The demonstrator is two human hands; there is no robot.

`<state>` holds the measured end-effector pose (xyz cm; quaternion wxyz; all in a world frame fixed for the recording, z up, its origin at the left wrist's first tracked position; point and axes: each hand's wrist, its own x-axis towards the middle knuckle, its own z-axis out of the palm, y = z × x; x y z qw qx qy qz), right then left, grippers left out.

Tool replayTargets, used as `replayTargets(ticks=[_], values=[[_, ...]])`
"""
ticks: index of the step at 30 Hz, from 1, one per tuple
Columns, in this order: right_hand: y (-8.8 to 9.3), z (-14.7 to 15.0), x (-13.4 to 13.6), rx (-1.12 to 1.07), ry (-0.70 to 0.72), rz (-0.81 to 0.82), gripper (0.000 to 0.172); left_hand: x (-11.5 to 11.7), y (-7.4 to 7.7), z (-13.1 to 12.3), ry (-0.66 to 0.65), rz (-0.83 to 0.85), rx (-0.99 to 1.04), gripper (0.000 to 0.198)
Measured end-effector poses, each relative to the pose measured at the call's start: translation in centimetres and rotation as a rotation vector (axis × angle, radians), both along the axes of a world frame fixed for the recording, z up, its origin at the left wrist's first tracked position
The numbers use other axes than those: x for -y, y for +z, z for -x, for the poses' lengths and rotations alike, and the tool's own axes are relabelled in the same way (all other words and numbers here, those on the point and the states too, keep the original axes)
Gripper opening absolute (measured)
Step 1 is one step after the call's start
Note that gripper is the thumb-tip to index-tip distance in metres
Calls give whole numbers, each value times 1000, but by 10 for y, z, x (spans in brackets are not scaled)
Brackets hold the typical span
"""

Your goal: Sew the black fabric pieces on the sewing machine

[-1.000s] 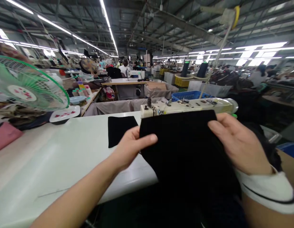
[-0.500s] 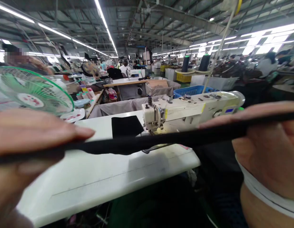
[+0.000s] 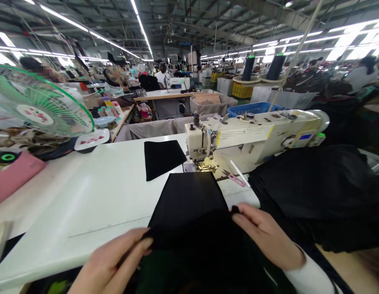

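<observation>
With left hand (image 3: 114, 259) and right hand (image 3: 269, 234) apart, we pinch opposite edges of the black panel (image 3: 191, 192), apparently to hold it flat. Its far end lies beyond both, near the sewing machine (image 3: 229, 136); snips (image 3: 237, 180) sit past the right, presumably for easy reach.

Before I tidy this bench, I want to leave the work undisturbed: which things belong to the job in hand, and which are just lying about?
Seem part of the job:
Black cloth, in left hand and right hand
Sewing machine, just beyond
Smaller black piece, probably

Seem just lying about:
Pink-handled snips
White stick
Pink item at left
</observation>
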<state>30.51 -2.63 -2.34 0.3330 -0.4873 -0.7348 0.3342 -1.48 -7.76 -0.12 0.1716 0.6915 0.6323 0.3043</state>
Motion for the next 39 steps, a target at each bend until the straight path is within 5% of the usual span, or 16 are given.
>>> replayTargets(ticks=[4, 7, 13, 20, 27, 31, 39], values=[[-31, 24, -57, 77, -180, -119, 25, -79, 0, -12, 11, 84, -201, 36], [-51, 41, -98, 134, -314, -178, 18, -133, -15, -20, 73, 65, -405, 30], [-75, 57, -137, 136, -409, -173, 13, -175, -51, -21, 85, 86, -409, 5], [-79, 50, -142, -76, -354, -106, 16, -160, -57, -21, 102, -22, -103, 5], [-86, 42, -113, -519, -251, 65, 38, -108, -34, -17, 74, -132, 763, 18], [-78, 41, -95, -759, -329, 172, 43, -94, -22, -19, 108, -102, 883, 16], [-61, 34, -73, -677, -441, 85, 42, -84, -11, -26, 209, -214, 885, 11]])
